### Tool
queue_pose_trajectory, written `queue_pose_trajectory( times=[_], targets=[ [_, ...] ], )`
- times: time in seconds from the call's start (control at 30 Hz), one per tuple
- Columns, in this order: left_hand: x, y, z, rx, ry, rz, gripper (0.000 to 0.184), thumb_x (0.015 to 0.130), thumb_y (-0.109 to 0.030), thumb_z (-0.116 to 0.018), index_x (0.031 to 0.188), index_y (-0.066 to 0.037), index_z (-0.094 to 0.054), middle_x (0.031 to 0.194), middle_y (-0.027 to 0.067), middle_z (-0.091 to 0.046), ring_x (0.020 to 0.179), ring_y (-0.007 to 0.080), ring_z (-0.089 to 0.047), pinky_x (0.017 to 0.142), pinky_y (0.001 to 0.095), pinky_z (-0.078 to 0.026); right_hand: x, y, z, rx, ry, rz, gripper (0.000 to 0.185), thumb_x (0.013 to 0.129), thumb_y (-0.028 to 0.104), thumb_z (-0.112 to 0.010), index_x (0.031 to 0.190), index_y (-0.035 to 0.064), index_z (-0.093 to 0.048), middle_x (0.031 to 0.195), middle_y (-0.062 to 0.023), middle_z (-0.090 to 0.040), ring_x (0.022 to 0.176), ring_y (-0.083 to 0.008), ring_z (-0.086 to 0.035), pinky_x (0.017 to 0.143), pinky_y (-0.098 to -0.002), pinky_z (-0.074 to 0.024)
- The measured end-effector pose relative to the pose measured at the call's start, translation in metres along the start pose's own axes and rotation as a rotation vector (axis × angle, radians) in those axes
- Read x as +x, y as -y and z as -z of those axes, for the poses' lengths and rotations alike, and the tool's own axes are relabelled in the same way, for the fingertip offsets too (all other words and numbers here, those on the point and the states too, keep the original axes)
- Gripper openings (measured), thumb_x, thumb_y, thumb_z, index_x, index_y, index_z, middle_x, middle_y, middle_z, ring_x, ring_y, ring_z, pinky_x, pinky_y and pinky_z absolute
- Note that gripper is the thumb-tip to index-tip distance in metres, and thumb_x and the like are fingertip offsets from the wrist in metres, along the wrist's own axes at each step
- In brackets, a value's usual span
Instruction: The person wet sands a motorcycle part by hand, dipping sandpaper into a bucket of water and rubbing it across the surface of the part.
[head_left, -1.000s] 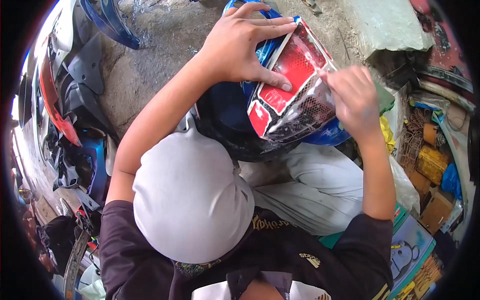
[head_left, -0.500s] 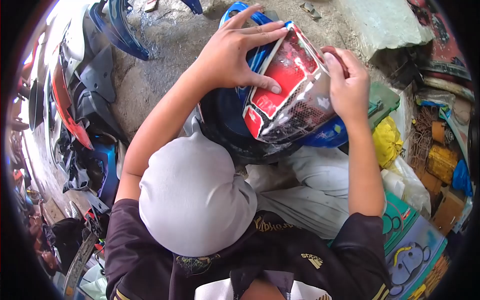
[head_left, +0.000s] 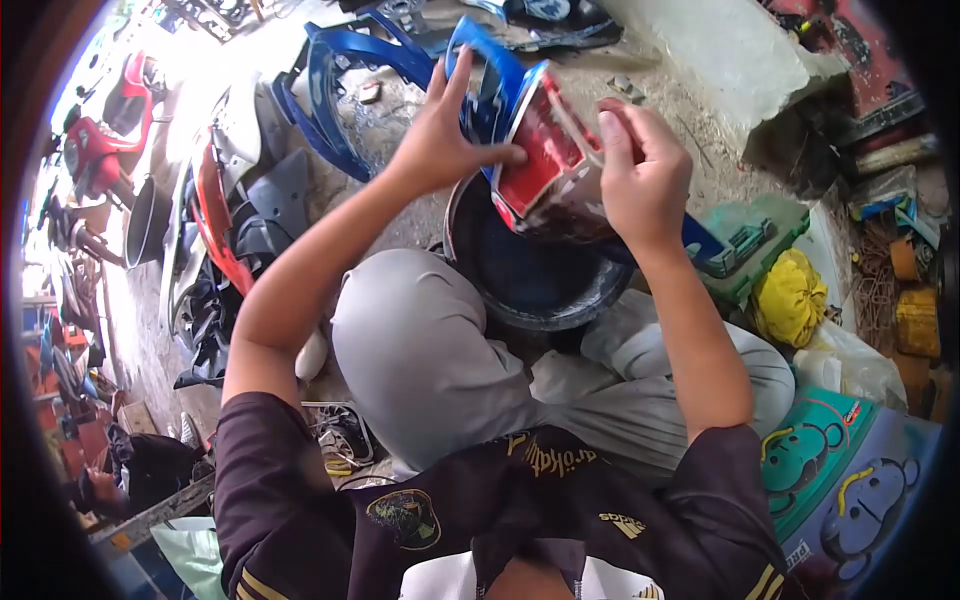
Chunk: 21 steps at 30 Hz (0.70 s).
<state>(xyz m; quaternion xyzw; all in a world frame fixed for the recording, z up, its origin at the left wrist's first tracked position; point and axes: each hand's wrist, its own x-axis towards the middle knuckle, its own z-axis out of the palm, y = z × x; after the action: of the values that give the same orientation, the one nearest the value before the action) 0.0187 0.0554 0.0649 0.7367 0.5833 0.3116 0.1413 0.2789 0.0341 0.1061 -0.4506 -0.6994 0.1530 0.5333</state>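
A motorcycle fairing panel, blue along its far edge with a scuffed red-and-white face, is held tilted over a round black basin. My left hand grips its left side, thumb over the red face and the other fingers stretched along the blue part. At the panel's right side, my right hand is closed on a small reddish-brown folded piece that looks like sandpaper. My right fingers are blurred, and the panel's underside is hidden.
Blue fairing parts lie on the concrete at the far left. A pale stone block stands at the far right. A green case, a yellow bag and printed boxes sit to my right. Dark panels crowd the left.
My head view has shifted, showing more of the floor ahead. The panel has moved away and left relative to the basin, uncovering more of it. My right hand has moved left with the panel.
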Motion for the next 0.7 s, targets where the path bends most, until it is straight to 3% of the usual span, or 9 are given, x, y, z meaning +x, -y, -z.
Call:
queue_pose_trajectory(
  times=[0.07, 0.1, 0.13, 0.2, 0.3, 0.4, 0.57, 0.7],
  targets=[
    [0.030, -0.019, 0.035, 0.021, -0.123, -0.204, 0.149, 0.065, -0.062, -0.102, 0.176, -0.004, -0.021, 0.177, 0.0307, -0.028, 0.166, 0.0422, -0.029, 0.132, 0.0489, -0.032, 0.007, 0.015, 0.010, 0.151, -0.116, -0.119, 0.016, 0.105, 0.009, -0.068, 0.112, -0.0010, -0.079, 0.103, -0.0156, -0.080, 0.090, -0.0252, -0.077, 0.081, -0.0367, -0.0588],
    [0.043, -0.031, 0.050, 0.000, -0.191, -0.251, 0.143, 0.066, -0.060, -0.102, 0.176, -0.010, -0.026, 0.179, 0.0264, -0.026, 0.164, 0.0394, -0.033, 0.128, 0.0486, -0.041, 0.010, 0.016, 0.014, 0.331, -0.132, -0.265, 0.020, 0.108, 0.009, -0.066, 0.118, -0.0037, -0.077, 0.110, -0.0120, -0.081, 0.096, -0.0188, -0.076, 0.087, -0.0334, -0.0587],
    [0.050, -0.055, 0.065, 0.050, -0.262, -0.331, 0.135, 0.070, -0.066, -0.097, 0.176, -0.015, -0.029, 0.171, 0.0297, -0.042, 0.156, 0.0416, -0.047, 0.121, 0.0482, -0.048, 0.011, 0.019, 0.015, 0.469, -0.203, -0.351, 0.020, 0.108, 0.009, -0.066, 0.119, -0.0045, -0.076, 0.111, -0.0113, -0.080, 0.097, -0.0182, -0.076, 0.088, -0.0329, -0.0583],
    [0.061, -0.094, 0.083, 0.025, -0.068, -0.091, 0.135, 0.078, -0.079, -0.083, 0.175, -0.007, -0.024, 0.173, 0.0208, -0.044, 0.159, 0.0498, -0.037, 0.131, 0.0563, -0.031, 0.008, 0.022, 0.013, 0.744, -0.337, -0.529, 0.021, 0.109, 0.008, -0.065, 0.122, -0.0060, -0.074, 0.111, -0.0099, -0.079, 0.100, -0.0169, -0.075, 0.090, -0.0318, -0.0575],
    [0.070, -0.110, 0.064, 0.165, 0.017, 0.032, 0.126, 0.074, -0.073, -0.091, 0.174, -0.018, -0.036, 0.153, 0.0301, -0.062, 0.142, 0.0439, -0.062, 0.116, 0.0471, -0.051, -0.015, 0.024, 0.007, 0.985, -0.481, -0.713, 0.021, 0.110, 0.007, -0.064, 0.126, -0.0045, -0.070, 0.116, -0.0105, -0.076, 0.104, -0.0186, -0.074, 0.093, -0.0315, -0.0577],
    [0.067, -0.121, 0.049, 0.259, 0.191, -0.094, 0.119, 0.077, -0.077, -0.086, 0.171, -0.017, -0.043, 0.138, 0.0287, -0.072, 0.131, 0.0439, -0.069, 0.114, 0.0456, -0.052, -0.060, 0.021, -0.003, 1.126, -0.558, -0.876, 0.025, 0.113, 0.010, -0.059, 0.133, -0.0032, -0.066, 0.124, -0.0095, -0.074, 0.111, -0.0196, -0.072, 0.098, -0.0333, -0.0572],
    [0.069, -0.113, 0.006, 0.137, 0.617, -0.206, 0.112, 0.076, -0.066, -0.091, 0.169, -0.022, -0.048, 0.146, 0.0250, -0.070, 0.134, 0.0371, -0.069, 0.117, 0.0425, -0.049, -0.131, 0.057, -0.011, 1.215, -0.640, -1.054, 0.029, 0.118, 0.016, -0.050, 0.141, 0.0017, -0.058, 0.135, -0.0085, -0.068, 0.119, -0.0197, -0.068, 0.101, -0.0372, -0.0554],
    [0.059, -0.097, -0.049, 0.119, 0.837, -0.166, 0.111, 0.071, -0.061, -0.094, 0.167, -0.022, -0.052, 0.150, 0.0217, -0.068, 0.136, 0.0348, -0.068, 0.119, 0.0410, -0.047, -0.180, 0.048, -0.005, 1.234, -0.506, -1.118, 0.023, 0.119, 0.019, -0.048, 0.138, 0.0083, -0.056, 0.131, -0.0061, -0.066, 0.114, -0.0177, -0.067, 0.094, -0.0374, -0.0551]
  ],
)
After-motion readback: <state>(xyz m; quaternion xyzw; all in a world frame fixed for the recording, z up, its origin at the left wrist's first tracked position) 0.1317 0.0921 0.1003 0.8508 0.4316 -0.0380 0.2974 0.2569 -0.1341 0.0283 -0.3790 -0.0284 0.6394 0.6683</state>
